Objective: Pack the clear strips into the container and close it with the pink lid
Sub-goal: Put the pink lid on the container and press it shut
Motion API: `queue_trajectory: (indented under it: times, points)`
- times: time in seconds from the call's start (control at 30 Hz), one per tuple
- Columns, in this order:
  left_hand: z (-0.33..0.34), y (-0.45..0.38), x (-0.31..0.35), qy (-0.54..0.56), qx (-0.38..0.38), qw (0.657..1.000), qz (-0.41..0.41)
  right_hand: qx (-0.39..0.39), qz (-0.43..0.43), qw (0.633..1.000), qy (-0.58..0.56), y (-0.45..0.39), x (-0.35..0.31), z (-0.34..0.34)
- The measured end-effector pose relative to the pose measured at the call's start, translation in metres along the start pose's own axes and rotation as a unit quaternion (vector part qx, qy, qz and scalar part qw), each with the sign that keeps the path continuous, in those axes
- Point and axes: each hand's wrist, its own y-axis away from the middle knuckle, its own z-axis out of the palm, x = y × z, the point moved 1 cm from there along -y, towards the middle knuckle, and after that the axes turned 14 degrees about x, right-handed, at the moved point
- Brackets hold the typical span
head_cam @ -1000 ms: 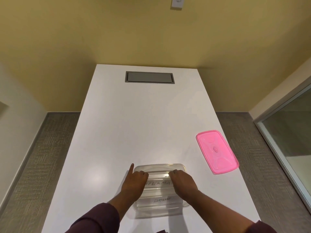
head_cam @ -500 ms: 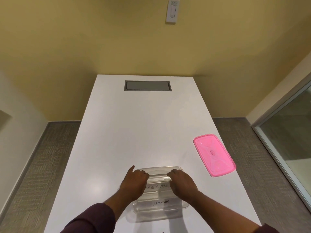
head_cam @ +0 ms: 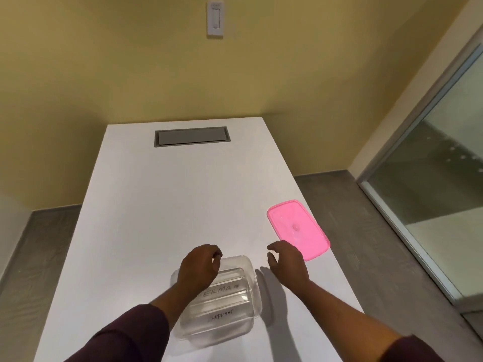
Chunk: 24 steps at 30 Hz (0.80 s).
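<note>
A clear plastic container (head_cam: 230, 317) sits on the white table (head_cam: 162, 218) near its front edge. Clear strips (head_cam: 222, 290) lie inside it, two with handwritten words. My left hand (head_cam: 198, 267) rests on the container's far-left corner, its fingers curled over the rim. My right hand (head_cam: 287, 265) hovers open just right of the container, fingers spread and pointing at the pink lid (head_cam: 298, 228). The lid lies flat near the table's right edge, with its near corner just beyond my fingertips.
A grey cable hatch (head_cam: 192, 136) is set into the table's far end. A wall switch (head_cam: 215, 18) hangs on the yellow wall. A glass panel (head_cam: 431, 192) stands to the right, with grey floor on both sides of the table.
My right hand has left the container and moved right toward the pink lid, opening as it went. My left hand stays on the container. The view has tilted up and turned.
</note>
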Motion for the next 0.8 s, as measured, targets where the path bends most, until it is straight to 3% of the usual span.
queue_trajectory:
  times: [0.33,0.5,0.8]
  points:
    - [0.057,-0.04,0.083,0.04,-0.036,0.998,-0.045,-0.059,0.172,0.983,0.006,-0.035,0.096,-0.03]
    - [0.101,-0.056,0.123,0.05,-0.077,0.994,-0.064,-0.102,0.215,0.971,0.009,-0.057,0.136,-0.038]
    - [0.165,-0.067,0.157,0.173,-0.238,0.934,-0.205,-0.139,0.224,0.963,0.048,-0.101,0.183,-0.034]
